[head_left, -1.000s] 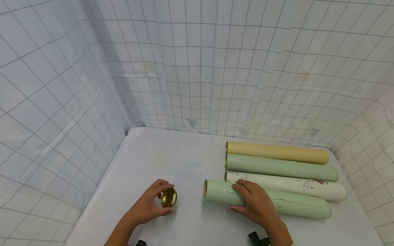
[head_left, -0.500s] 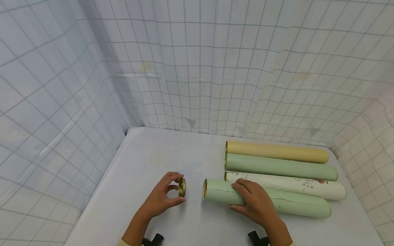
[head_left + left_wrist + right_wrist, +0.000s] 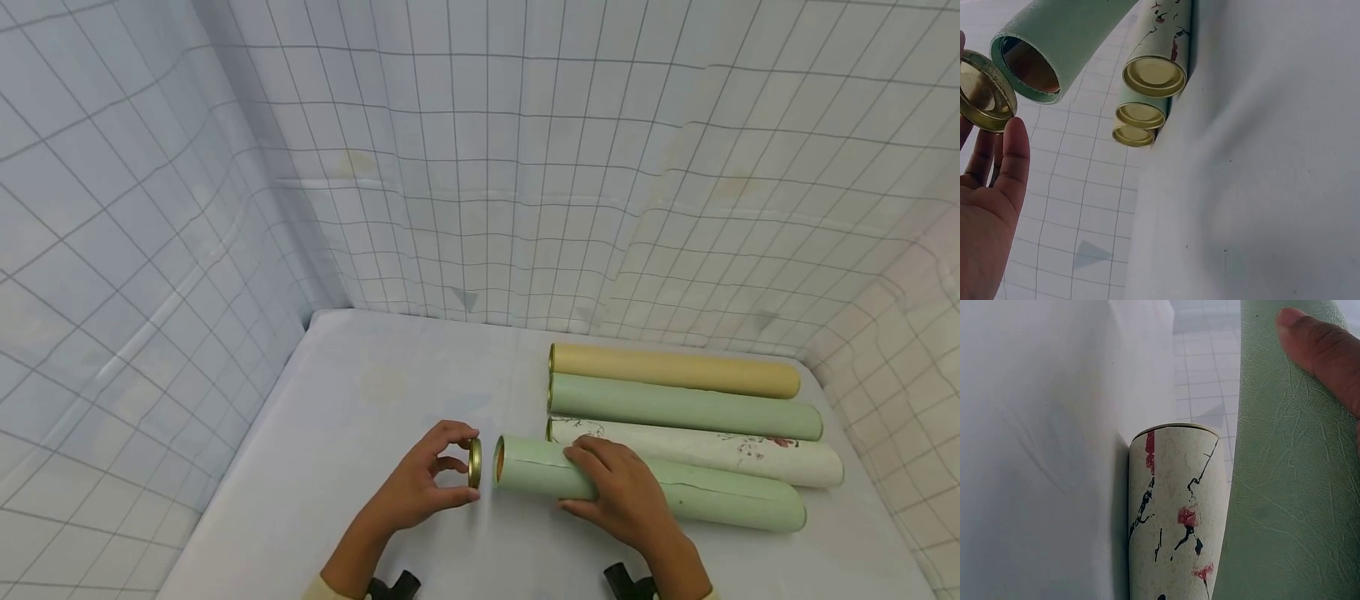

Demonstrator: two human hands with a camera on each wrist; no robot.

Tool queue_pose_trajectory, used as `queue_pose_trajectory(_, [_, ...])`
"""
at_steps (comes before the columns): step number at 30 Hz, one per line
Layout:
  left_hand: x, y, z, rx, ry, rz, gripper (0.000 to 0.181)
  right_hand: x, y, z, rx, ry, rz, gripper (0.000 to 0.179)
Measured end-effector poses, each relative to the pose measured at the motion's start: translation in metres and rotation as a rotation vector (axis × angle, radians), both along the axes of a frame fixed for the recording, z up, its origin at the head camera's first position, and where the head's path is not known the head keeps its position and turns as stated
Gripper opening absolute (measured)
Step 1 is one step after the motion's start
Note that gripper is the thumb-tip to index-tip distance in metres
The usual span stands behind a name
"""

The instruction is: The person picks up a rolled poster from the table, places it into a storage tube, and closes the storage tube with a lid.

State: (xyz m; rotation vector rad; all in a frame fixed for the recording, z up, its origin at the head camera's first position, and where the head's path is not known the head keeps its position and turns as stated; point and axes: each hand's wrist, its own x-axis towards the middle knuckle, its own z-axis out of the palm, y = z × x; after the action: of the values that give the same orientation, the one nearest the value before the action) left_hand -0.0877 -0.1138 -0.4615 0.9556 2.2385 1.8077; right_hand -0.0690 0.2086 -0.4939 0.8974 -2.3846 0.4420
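Between thumb and fingers my left hand (image 3: 429,481) pinches a round gold metal lid (image 3: 475,463), held on edge. A small gap parts the lid from the open left end of a light green cardboard tube (image 3: 727,502). In the left wrist view the lid (image 3: 985,94) stands just before the tube's uncapped mouth (image 3: 1030,69), whose inside is brown. My right hand (image 3: 624,493) grips the green tube around its left half, thumb on the near side. The right wrist view shows the thumb (image 3: 1319,347) on the tube's creased surface (image 3: 1291,487).
Behind the held tube lie a white flower-patterned tube (image 3: 697,450), a second green tube (image 3: 682,407) and a yellow tube (image 3: 675,371), side by side. Gold caps (image 3: 1155,75) close their left ends. A white cloth covers the table (image 3: 390,375); grid-patterned sheets (image 3: 487,167) surround it.
My left hand has moved right with the lid, from well left of the green tube to close by its open end. The lid has turned edge-on. My right hand and the tube stay put.
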Motion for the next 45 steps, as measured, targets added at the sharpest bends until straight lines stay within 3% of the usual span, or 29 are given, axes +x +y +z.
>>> queue_pose_trajectory(4, [0.004, 0.006, 0.015, 0.008, -0.028, -0.030, 0.065, 0.000, 0.000, 0.000, -0.001, -0.003, -0.003, 0.073])
queue_pose_trajectory(7, [0.004, 0.009, 0.019, 0.002, -0.025, -0.046, 0.064, 0.000, 0.000, 0.001, -0.001, -0.006, -0.003, 0.072])
queue_pose_trajectory(11, [0.002, 0.012, 0.019, -0.015, -0.006, -0.060, 0.064, 0.001, 0.000, 0.001, 0.000, -0.011, -0.004, 0.073])
queue_pose_trajectory(25, [-0.004, 0.018, 0.018, -0.081, -0.037, -0.081, 0.065, 0.002, 0.000, 0.000, -0.019, 0.001, 0.012, 0.073])
queue_pose_trajectory(33, [-0.018, 0.016, -0.016, -0.130, -0.015, -0.097, 0.071, 0.002, -0.001, -0.001, -0.022, 0.004, 0.016, 0.075])
queue_pose_trajectory(45, [-0.018, 0.016, -0.020, -0.098, -0.008, -0.128, 0.070, 0.003, -0.001, -0.002, -0.012, 0.024, 0.033, 0.069])
